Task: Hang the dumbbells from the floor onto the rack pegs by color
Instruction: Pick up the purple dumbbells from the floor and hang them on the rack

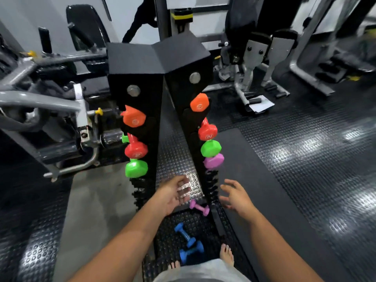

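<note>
A black two-sided rack (158, 58) stands in front of me. Its left side carries an orange dumbbell (134, 117), a red one (136, 149) and a green one (136, 168). On the right side hang an orange (199, 102), a red (208, 131), a green (210, 148) and a purple dumbbell (213, 161). A second purple dumbbell (199, 207) lies on the floor at the rack's foot, with two blue dumbbells (184, 234) (192, 251) nearer my feet. My left hand (173, 193) and my right hand (235, 195) hover empty with fingers spread, above and either side of the floor purple dumbbell.
Grey and black gym machines (61, 98) crowd the left and back. A studded rubber floor (305, 159) spreads to the right, with a white sheet (261, 105) by a machine base. My bare feet (226, 254) stand on the rack's base mat.
</note>
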{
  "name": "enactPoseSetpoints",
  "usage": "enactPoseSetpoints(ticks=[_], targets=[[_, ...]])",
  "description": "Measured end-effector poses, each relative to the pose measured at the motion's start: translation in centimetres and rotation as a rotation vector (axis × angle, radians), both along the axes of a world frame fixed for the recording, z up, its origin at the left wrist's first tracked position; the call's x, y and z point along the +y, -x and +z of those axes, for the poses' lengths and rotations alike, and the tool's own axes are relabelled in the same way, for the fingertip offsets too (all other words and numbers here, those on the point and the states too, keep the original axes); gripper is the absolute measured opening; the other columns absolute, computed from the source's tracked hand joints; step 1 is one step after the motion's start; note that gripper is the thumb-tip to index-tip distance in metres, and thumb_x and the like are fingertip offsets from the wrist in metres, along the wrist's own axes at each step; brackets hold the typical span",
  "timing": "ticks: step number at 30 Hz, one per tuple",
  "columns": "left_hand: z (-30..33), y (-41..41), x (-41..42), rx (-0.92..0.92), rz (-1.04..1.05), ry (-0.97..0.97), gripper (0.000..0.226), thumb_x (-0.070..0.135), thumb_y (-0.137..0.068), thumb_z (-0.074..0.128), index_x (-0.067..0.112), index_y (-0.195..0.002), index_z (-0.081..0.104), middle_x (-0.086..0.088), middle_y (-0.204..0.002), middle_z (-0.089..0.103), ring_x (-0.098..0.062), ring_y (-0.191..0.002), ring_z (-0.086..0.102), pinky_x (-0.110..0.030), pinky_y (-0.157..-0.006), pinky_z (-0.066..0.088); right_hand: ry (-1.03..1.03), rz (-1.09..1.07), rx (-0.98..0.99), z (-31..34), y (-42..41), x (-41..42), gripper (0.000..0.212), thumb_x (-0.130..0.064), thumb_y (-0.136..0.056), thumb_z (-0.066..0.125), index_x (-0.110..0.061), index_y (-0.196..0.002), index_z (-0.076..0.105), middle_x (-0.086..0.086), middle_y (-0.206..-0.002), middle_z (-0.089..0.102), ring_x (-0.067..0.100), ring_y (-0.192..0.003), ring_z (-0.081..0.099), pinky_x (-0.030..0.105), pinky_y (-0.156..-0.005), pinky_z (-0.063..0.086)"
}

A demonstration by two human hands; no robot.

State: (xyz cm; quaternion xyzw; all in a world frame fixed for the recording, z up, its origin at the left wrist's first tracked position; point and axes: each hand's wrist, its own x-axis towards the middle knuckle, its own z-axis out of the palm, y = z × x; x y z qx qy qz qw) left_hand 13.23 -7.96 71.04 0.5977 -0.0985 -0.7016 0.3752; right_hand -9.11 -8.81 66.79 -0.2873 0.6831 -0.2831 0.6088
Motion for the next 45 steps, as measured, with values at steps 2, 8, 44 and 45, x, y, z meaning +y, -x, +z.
enactPoseSetpoints(ticks=[2, 8, 44, 45], targets=[[-0.4, -0.4, 1.2, 0.017, -0.002, 0.003, 0.021, 0.025, -0.099, 0.058, 0.015, -0.116, 0.065, -0.006, -0.117, 0.068, -0.022, -0.087, 0.065, -0.036, -0.072, 0.05, -0.022, 0.034, -0.002, 0.0, 0.1, 1.8, 0.02, -0.02, -0.096, 0.064, -0.028, -0.113, 0.061, 0.006, -0.119, 0.069, 0.024, -0.083, 0.067, 0.025, -0.053, 0.042], [-1.7, -0.8, 4.8, 0.013, 0.025, -0.037, 0.021, 0.027, -0.101, 0.056, 0.017, -0.117, 0.066, -0.007, -0.128, 0.071, -0.024, -0.099, 0.067, -0.043, -0.092, 0.05, -0.066, 0.109, -0.011, -0.6, 0.6, 5.3, 0.018, -0.015, -0.093, 0.064, -0.018, -0.111, 0.065, 0.005, -0.091, 0.071, 0.016, -0.064, 0.062, 0.027, -0.059, 0.037], [-22.2, 3.8, 16.7, -0.117, 0.182, -0.357, 0.023, 0.02, -0.105, 0.048, 0.013, -0.123, 0.062, -0.008, -0.121, 0.071, -0.027, -0.116, 0.065, -0.051, -0.107, 0.049, -0.422, 0.277, 0.05, -23.0, 5.7, 13.8, 0.015, -0.022, -0.097, 0.059, -0.02, -0.11, 0.067, 0.006, -0.111, 0.074, 0.02, -0.084, 0.066, 0.036, -0.077, 0.053], [-22.2, 3.8, 16.3, -0.122, 0.181, -0.355, 0.023, 0.02, -0.105, 0.049, 0.013, -0.123, 0.061, -0.008, -0.121, 0.071, -0.027, -0.116, 0.065, -0.051, -0.107, 0.049, -0.425, 0.283, 0.044, -22.9, 5.6, 13.6, 0.017, -0.02, -0.096, 0.06, -0.019, -0.111, 0.067, 0.006, -0.111, 0.073, 0.02, -0.084, 0.065, 0.035, -0.075, 0.052]])
